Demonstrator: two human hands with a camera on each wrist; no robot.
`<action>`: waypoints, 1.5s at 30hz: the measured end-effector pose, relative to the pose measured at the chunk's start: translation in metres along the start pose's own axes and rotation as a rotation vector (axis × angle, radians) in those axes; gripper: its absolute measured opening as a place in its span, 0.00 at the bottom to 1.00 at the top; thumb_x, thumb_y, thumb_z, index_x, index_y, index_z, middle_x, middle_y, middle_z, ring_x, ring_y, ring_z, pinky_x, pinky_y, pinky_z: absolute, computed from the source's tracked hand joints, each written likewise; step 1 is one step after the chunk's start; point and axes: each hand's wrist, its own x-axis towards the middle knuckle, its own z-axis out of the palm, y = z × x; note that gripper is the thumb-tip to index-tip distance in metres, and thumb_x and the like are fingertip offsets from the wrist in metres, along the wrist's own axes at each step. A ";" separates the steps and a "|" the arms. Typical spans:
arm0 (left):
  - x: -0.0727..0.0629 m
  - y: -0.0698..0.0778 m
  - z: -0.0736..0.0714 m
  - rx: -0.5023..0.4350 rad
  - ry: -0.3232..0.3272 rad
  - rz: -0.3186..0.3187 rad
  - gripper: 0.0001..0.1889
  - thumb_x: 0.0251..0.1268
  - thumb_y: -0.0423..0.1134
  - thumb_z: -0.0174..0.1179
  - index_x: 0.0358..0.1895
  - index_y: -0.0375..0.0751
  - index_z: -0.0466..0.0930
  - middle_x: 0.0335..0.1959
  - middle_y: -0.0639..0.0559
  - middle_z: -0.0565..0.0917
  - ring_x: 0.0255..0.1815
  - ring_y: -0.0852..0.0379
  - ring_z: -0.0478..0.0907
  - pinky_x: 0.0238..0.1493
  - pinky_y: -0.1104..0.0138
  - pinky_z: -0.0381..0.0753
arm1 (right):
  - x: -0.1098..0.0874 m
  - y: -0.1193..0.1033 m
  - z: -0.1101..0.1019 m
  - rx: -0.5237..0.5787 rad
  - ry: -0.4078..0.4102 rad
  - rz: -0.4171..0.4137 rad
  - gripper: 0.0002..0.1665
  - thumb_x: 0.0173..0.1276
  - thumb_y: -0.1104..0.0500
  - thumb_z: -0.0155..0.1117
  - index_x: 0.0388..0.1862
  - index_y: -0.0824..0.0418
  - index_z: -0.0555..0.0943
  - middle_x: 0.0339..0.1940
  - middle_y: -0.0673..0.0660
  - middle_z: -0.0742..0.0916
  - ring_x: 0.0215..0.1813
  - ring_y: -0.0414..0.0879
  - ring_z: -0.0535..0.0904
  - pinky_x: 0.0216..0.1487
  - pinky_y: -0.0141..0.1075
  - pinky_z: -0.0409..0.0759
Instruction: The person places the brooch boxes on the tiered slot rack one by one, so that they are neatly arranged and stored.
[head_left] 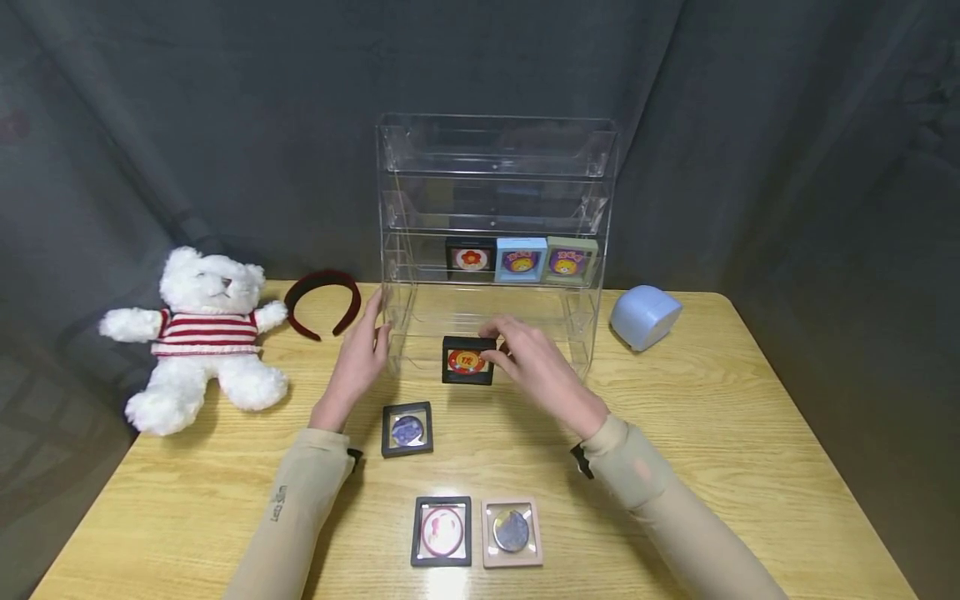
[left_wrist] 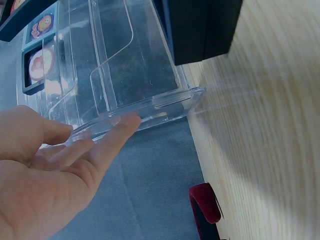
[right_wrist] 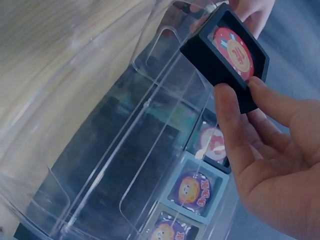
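Between thumb and fingers, my right hand [head_left: 536, 364] pinches a black square display frame [head_left: 468, 377] with a red and gold badge inside. It is upright in front of the clear acrylic rack [head_left: 495, 175]. My left hand [head_left: 362, 352] rests on the rack's left side, fingers fairly straight, as the left wrist view shows. One tier of the rack holds a black frame with a flower badge [head_left: 472, 259], a light blue frame [head_left: 521, 260] and a green frame [head_left: 571, 262]. In the right wrist view the held black frame [right_wrist: 212, 65] is tilted, apart from the rack.
On the table lie a black frame with a dark purple badge [head_left: 407, 430], a black frame with a pink-rimmed badge [head_left: 442, 532] and a pink frame [head_left: 512, 533]. A white teddy bear [head_left: 210, 342] and a dark red headband [head_left: 322, 279] are left; a light blue rounded object [head_left: 647, 317] is right.
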 end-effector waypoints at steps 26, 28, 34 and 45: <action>0.000 0.001 0.000 0.001 0.010 0.013 0.32 0.83 0.22 0.49 0.84 0.28 0.53 0.78 0.27 0.68 0.62 0.26 0.80 0.53 0.39 0.82 | 0.036 -0.007 -0.018 0.050 0.120 -0.022 0.14 0.75 0.65 0.72 0.55 0.69 0.82 0.50 0.63 0.88 0.42 0.53 0.89 0.43 0.43 0.88; 0.000 0.001 0.000 -0.002 0.011 0.016 0.32 0.83 0.22 0.49 0.84 0.28 0.53 0.78 0.27 0.68 0.63 0.26 0.79 0.53 0.39 0.81 | 0.039 -0.006 -0.019 0.052 0.129 -0.026 0.15 0.74 0.65 0.72 0.56 0.69 0.82 0.50 0.63 0.88 0.42 0.54 0.89 0.43 0.43 0.88; -0.001 0.002 0.001 -0.022 0.015 0.012 0.32 0.83 0.22 0.50 0.84 0.27 0.53 0.78 0.27 0.68 0.65 0.26 0.78 0.63 0.40 0.80 | 0.046 -0.005 -0.021 0.055 0.142 -0.040 0.14 0.75 0.65 0.72 0.56 0.69 0.82 0.52 0.64 0.88 0.45 0.55 0.89 0.45 0.45 0.87; 0.000 0.000 0.001 -0.010 0.031 0.032 0.32 0.82 0.22 0.51 0.84 0.27 0.54 0.78 0.28 0.68 0.67 0.26 0.77 0.58 0.39 0.80 | 0.060 -0.012 -0.023 0.015 0.147 -0.054 0.14 0.77 0.64 0.70 0.56 0.67 0.84 0.51 0.61 0.88 0.44 0.51 0.87 0.44 0.42 0.85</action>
